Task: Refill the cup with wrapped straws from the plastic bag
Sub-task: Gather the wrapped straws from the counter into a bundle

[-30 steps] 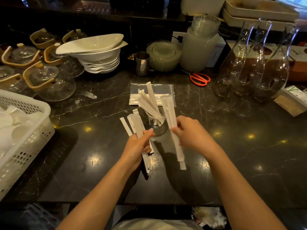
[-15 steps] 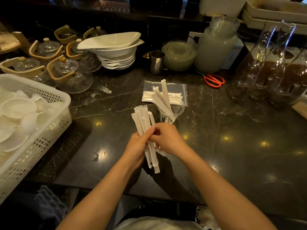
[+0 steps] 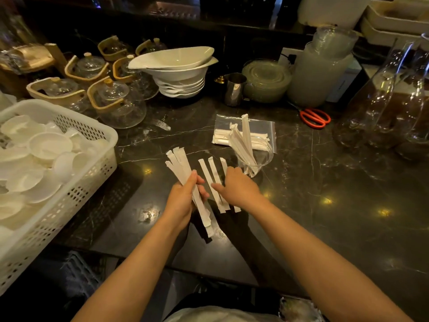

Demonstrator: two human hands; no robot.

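At a dark marble counter [image 3: 301,205], a person's left hand [image 3: 183,201] clenches a fanned bundle of white paper-wrapped straws [image 3: 183,173], while the right hand [image 3: 236,189] grips 3 more wrapped straws [image 3: 212,180]. Just beyond, a clear glass cup [image 3: 260,159] holds several straws, touching the flat clear plastic zip bag [image 3: 262,129] behind it.

my left hand [image 3: 183,201] gripping bunch of wrapped straws [image 3: 183,168], right hand [image 3: 236,189] pinching three more [image 3: 212,177], fanned out. glass cup [image 3: 255,156] just past right hand, already has some in it. plastic bag [image 3: 264,129] flat behind cup on dark marble counter [image 3: 325,205]. white basket [image 3: 69,182] far left.
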